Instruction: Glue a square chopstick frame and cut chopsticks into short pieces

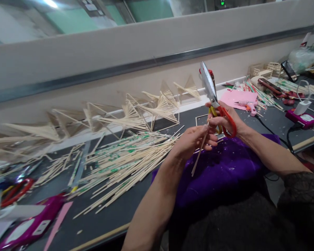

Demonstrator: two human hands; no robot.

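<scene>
My left hand (192,139) pinches a thin wooden stick (199,157), whose lower end slants down over a purple cloth (225,170) on my lap. In my right hand (231,120) is a pair of scissors (209,83) with red and yellow handles, its blades pointing upward. The fingers of both hands meet near the stick's upper end; whether the right fingers also grip it, I cannot tell. Left of my hands, a spread pile of wooden sticks (136,164) lies on the dark table (115,223), some in green-printed paper sleeves.
Fan-shaped stick models (159,108) line the wall. At right are a pink glue gun (247,104) on pink paper, a magenta power strip (303,118) with cables, and a phone (289,70). Another magenta power strip (28,226) and red-handled scissors (18,191) lie at left.
</scene>
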